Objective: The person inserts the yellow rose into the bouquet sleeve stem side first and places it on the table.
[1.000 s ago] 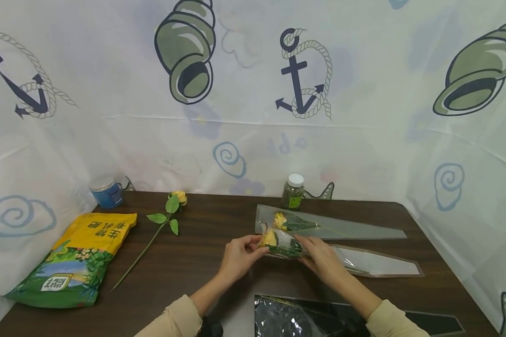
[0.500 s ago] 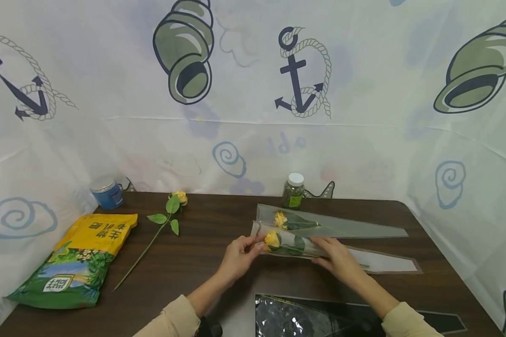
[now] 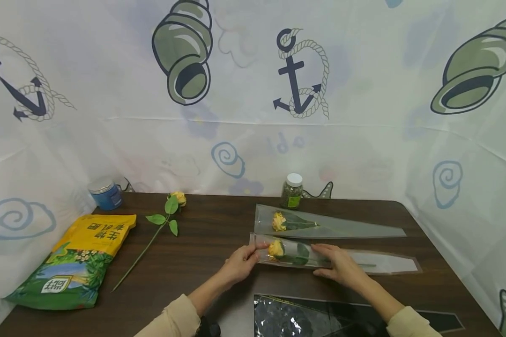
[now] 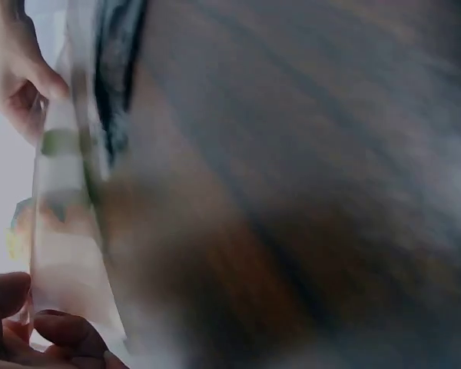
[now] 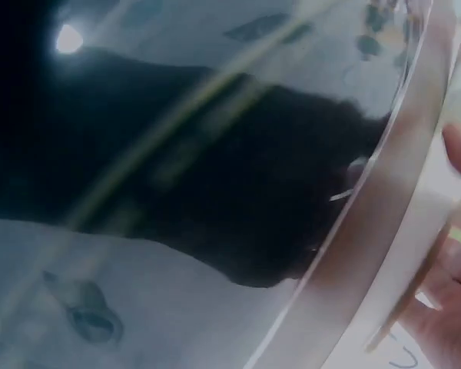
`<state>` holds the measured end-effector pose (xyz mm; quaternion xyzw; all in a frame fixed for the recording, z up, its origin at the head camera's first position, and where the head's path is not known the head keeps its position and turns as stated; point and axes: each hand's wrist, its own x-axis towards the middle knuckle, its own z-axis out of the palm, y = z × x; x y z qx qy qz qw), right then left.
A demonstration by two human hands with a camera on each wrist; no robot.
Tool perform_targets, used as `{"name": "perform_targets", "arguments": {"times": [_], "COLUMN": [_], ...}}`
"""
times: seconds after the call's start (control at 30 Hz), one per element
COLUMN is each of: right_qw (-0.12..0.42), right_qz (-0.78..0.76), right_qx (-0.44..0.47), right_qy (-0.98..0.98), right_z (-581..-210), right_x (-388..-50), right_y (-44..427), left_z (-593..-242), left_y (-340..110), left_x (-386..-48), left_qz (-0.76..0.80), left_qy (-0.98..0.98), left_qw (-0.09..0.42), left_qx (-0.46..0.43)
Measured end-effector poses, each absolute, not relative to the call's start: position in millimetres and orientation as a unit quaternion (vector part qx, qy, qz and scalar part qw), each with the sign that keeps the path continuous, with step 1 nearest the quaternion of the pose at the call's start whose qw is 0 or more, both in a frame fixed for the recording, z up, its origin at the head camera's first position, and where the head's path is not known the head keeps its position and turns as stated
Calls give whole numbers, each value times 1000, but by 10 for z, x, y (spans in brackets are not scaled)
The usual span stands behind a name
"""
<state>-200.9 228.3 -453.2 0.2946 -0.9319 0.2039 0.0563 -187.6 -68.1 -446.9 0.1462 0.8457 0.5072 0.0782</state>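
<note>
A clear tapered sleeve (image 3: 388, 262) with a yellow rose (image 3: 276, 249) in it lies across the middle right of the table. My left hand (image 3: 239, 266) pinches its wide left end between thumb and fingers, also seen in the left wrist view, where the hand (image 4: 46, 330) is at the lower left. My right hand (image 3: 341, 266) rests over the sleeve right of the rose's leaves, fingers extended and thumb at the near edge. In the right wrist view the hand (image 5: 449, 284) is partly cut off at the right edge.
Behind lies another sleeved rose (image 3: 279, 222), with a lidded jar (image 3: 292, 192) beyond it. Black sleeves (image 3: 295, 318) lie in front. At left are a loose rose (image 3: 177, 198), a yellow-green bag (image 3: 78, 267) and a blue can (image 3: 106, 194).
The sleeve with the rose has come down and lies flatter, its wide end nearer me. My right hand has slid right along it; my left hand has lowered slightly.
</note>
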Motion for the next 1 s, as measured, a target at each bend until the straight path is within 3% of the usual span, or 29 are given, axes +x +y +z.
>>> {"name": "perform_targets", "arguments": {"times": [0.17,0.27,0.5,0.73,1.0], "right_qw": [4,-15,-23,-8,-72], "right_qz": [236,265,250,218,239], "right_qx": [307,294,293,302,289], "right_qy": [-922,-918,-922,-928,-924], "right_z": [-4577,-4592,-4584,-4603,-4571], "right_x": [-1964,-1939,-1915,-1924,-1927], "right_y": [2368,2393,2452,2518,2561], "left_z": [-4510,-4497,-4504,-4527,-4501], "left_y": [-728,-734,-748,-812,-846], "left_x": [-1874,-1884,-1891,-1862,-1871], "left_qz": [509,503,488,364,342], "left_qy": [850,859,871,928,933], "left_qw": [71,42,-6,25,70], "left_qx": [111,81,57,73,86]}}
